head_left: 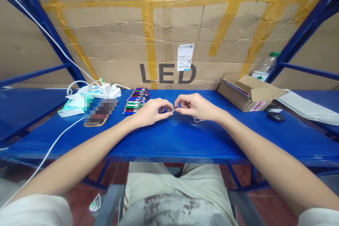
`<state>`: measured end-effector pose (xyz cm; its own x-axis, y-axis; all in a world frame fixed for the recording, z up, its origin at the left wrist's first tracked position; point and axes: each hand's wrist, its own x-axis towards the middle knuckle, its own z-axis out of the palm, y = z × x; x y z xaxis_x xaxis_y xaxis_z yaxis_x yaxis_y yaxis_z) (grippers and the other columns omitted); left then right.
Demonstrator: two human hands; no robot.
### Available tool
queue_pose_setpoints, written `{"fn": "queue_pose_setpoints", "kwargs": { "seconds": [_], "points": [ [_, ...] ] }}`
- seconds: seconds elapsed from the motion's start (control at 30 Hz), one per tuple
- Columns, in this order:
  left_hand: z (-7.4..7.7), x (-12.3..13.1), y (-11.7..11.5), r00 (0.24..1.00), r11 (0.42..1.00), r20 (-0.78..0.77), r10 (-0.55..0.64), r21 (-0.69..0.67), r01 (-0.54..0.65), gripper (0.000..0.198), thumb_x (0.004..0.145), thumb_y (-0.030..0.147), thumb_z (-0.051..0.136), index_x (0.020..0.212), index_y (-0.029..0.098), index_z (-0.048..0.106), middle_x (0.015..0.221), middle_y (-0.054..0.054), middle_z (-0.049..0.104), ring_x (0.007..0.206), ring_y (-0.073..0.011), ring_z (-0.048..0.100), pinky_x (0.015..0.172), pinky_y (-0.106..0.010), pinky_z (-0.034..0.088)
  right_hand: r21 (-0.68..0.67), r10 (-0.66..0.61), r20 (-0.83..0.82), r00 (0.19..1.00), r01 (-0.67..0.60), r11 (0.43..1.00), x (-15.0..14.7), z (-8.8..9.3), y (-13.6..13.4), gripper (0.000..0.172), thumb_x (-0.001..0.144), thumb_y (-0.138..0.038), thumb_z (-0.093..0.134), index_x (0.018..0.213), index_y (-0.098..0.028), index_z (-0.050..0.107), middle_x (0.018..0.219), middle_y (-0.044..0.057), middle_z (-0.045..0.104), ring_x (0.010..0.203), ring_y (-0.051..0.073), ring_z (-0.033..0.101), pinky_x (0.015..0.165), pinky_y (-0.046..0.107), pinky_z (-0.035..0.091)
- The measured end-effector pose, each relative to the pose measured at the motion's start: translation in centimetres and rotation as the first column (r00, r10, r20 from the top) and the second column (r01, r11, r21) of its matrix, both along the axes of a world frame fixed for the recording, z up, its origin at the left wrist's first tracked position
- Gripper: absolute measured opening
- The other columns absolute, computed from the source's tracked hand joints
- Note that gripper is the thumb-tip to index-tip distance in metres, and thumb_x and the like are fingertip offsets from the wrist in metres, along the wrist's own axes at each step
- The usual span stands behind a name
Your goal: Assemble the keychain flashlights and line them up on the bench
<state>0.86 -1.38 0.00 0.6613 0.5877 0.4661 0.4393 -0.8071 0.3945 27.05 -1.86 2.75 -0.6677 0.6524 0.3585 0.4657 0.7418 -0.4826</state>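
Observation:
Just above the blue table, my left hand (153, 113) pinches a slim blue metal keychain flashlight (163, 111) between thumb and fingers. My right hand (194, 106) meets it from the other side, thumb and forefinger closed on the small silver end (173, 109) of the same piece. Details at that end are too small to make out. A thin, pale cord loop (198, 120) lies on the table under my right hand, partly hidden. Left of my left hand, a row of similar flashlights (132, 103) in blue, green, red and purple lies side by side, with clips at their right ends.
At the left are a phone (98, 118), a white power strip (106, 91) with cables and a crumpled plastic packet (71, 107). An open cardboard box (235, 95), a black mouse (275, 117) and a bottle (267, 65) stand right. A large carton (113, 46) walls the back.

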Motion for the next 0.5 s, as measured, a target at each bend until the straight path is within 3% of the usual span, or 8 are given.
{"fn": "queue_pose_setpoints", "kwargs": {
  "seconds": [0.5],
  "points": [
    [-0.02, 0.0, 0.02, 1.0, 1.0, -0.002, 0.007, 0.001, -0.007, 0.02, 0.101, 0.038, 0.071, 0.112, 0.023, 0.077, 0.103, -0.004, 0.078, 0.084, -0.0181, 0.068, 0.085, -0.032, 0.055, -0.04, -0.025, 0.001, 1.0, 0.025, 0.999, -0.08, 0.17, -0.25, 0.026, 0.1, -0.043, 0.065, 0.101, -0.019, 0.073, 0.07, -0.004, 0.055, 0.066, 0.014, 0.046, 0.068, 0.027, 0.035]
  ]
}}
